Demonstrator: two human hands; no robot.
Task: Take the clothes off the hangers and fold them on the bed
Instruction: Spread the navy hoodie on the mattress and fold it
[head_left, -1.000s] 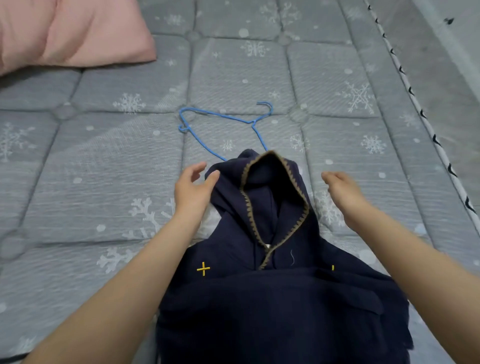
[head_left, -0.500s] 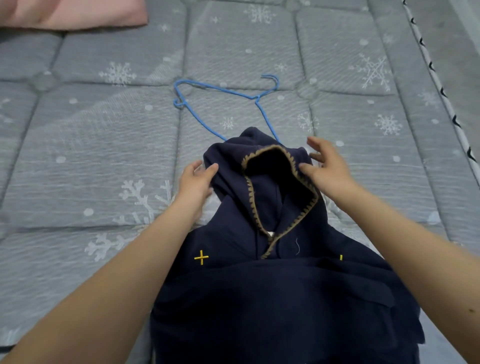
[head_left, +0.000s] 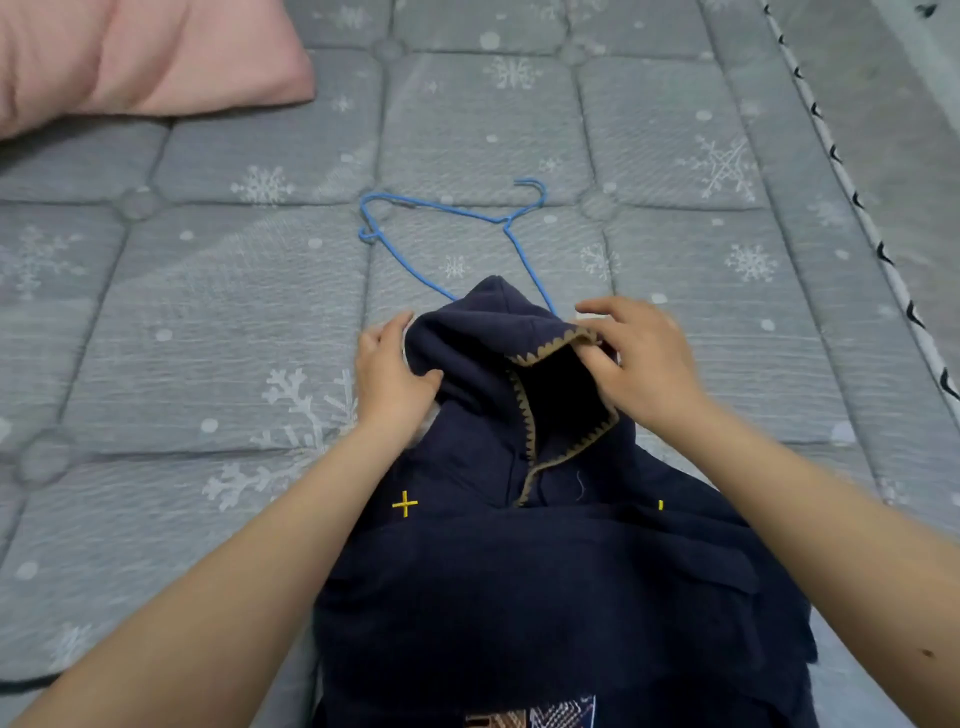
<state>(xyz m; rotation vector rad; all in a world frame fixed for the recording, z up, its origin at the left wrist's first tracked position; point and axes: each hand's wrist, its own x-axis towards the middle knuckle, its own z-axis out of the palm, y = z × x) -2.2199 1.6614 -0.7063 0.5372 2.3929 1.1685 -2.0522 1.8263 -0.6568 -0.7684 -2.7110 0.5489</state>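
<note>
A navy hooded sweatshirt (head_left: 545, 597) with yellow cross marks lies on the grey snowflake mattress (head_left: 182, 322), hood pointing away from me. The hood (head_left: 483, 353) has a brown zigzag trim. My left hand (head_left: 387, 382) grips the hood's left side, thumb on top. My right hand (head_left: 634, 358) pinches the trimmed edge at the hood's right top. A blue wire hanger (head_left: 441, 213) lies bare on the mattress just beyond the hood, its lower end hidden under the fabric.
A pink pillow (head_left: 140, 57) lies at the far left corner. The mattress's right edge, piped in black and white (head_left: 857, 202), runs along the right, with grey floor beyond it.
My right hand has come in from the side and taken the hood's trimmed edge, drawing it over to the right. My left hand's grip on the hood's left side has tightened.
</note>
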